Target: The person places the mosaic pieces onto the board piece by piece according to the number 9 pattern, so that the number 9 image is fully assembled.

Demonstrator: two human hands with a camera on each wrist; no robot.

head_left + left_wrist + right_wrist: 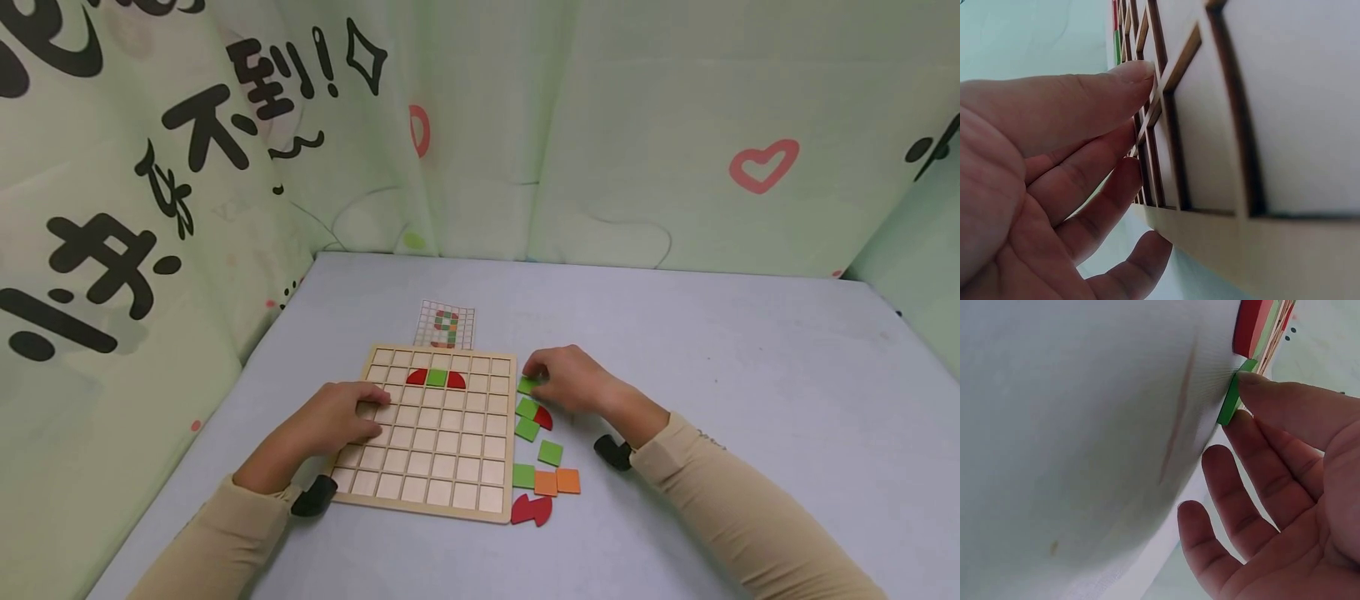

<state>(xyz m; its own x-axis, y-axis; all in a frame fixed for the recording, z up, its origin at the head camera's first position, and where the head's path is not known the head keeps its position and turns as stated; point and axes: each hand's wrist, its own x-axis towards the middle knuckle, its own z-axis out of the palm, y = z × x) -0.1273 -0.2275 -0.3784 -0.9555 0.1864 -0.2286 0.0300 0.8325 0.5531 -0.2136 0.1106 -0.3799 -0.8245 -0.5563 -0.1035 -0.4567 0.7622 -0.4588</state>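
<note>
A wooden grid board (420, 450) lies on the table, with a red quarter-round tile (417, 377), a green square tile (437, 378) and another red quarter-round tile (456, 381) side by side in one upper row. My left hand (341, 421) rests at the board's left side; in the left wrist view its thumb (1085, 103) and relaxed fingers touch the grid and hold nothing. Beyond the board's right edge, my right hand (573, 379) pinches a green square tile (1230, 400) between thumb and fingertip, low at the table surface. Its other fingers (1229, 487) are spread apart.
Right of the board lie several loose green square tiles (550, 452), orange square tiles (567, 481), a red quarter-round tile (543, 417) and red pieces (531, 510). A printed pattern card (423, 321) lies behind the board. A curtain (637, 125) hangs behind the table.
</note>
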